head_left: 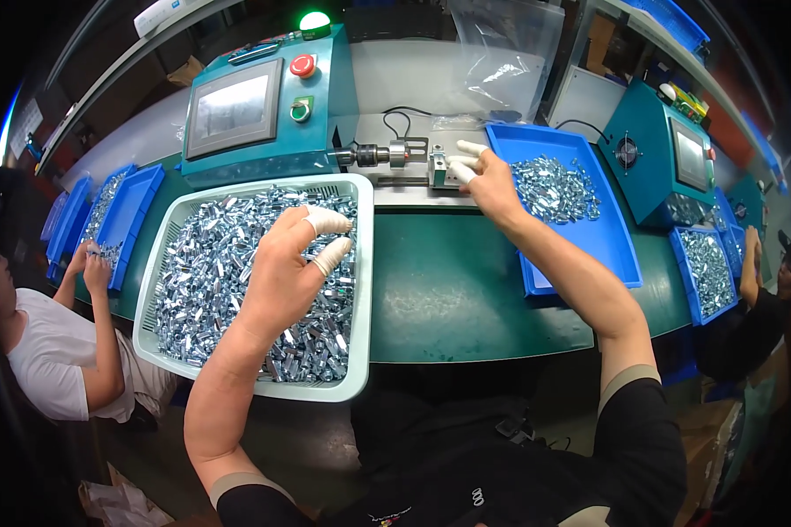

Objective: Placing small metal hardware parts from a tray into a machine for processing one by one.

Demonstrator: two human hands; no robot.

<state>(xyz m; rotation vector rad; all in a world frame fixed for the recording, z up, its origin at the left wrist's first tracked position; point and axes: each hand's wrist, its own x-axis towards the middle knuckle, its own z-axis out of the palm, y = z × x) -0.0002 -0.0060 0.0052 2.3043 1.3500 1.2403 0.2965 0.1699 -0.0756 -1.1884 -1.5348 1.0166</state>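
My spread left hand (286, 263) hangs over small silvery metal pieces (215, 263); I can't tell if my right hand (494, 187), beside a silvery metal block (438, 165), pinches.

Even, bright light, seemingly from above, fills the middle and leaves a pale glare patch on the near table (413, 307). The metal parts (554, 189) sparkle; the clear bag (510, 61) and left screen (233, 105) catch whitish reflections. The far green lamp (315, 24) glows nearly white. The near floor (325, 443) sits dim. Fisheye distortion bends the shelf (123, 75), and the rim sinks into black.
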